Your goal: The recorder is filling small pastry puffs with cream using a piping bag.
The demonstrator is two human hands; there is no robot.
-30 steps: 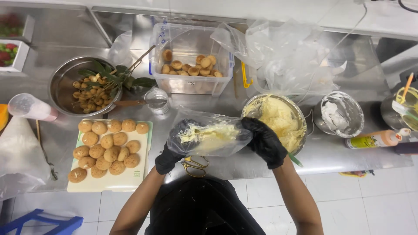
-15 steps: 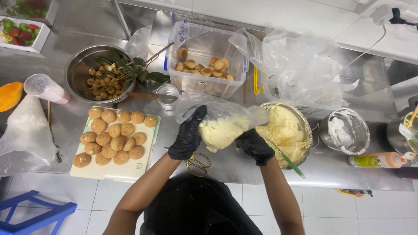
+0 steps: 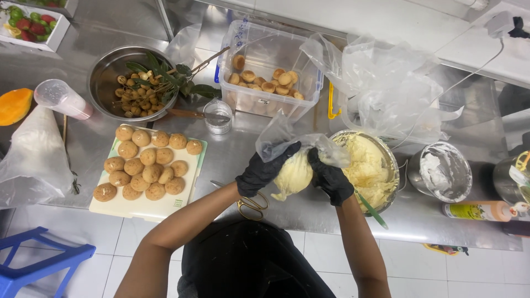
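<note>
Piping bag (image 3: 295, 168) held between left hand (image 3: 264, 171) and right hand (image 3: 330, 177), above tabletop (image 3: 232, 160) front edge. Bowl of cream (image 3: 375, 165) just right of it. Board of pastry rounds (image 3: 144, 196) to the left; bowl of fruit (image 3: 118, 83) behind board. Plastic tub (image 3: 265, 66) behind the hands.

Both forearms are bare and reach forward from the body, angling inward. The left hand (image 3: 264, 170) and right hand (image 3: 330, 177), each in a black glove, sit close together at chest height, fingers curled closed in a grip.
</note>
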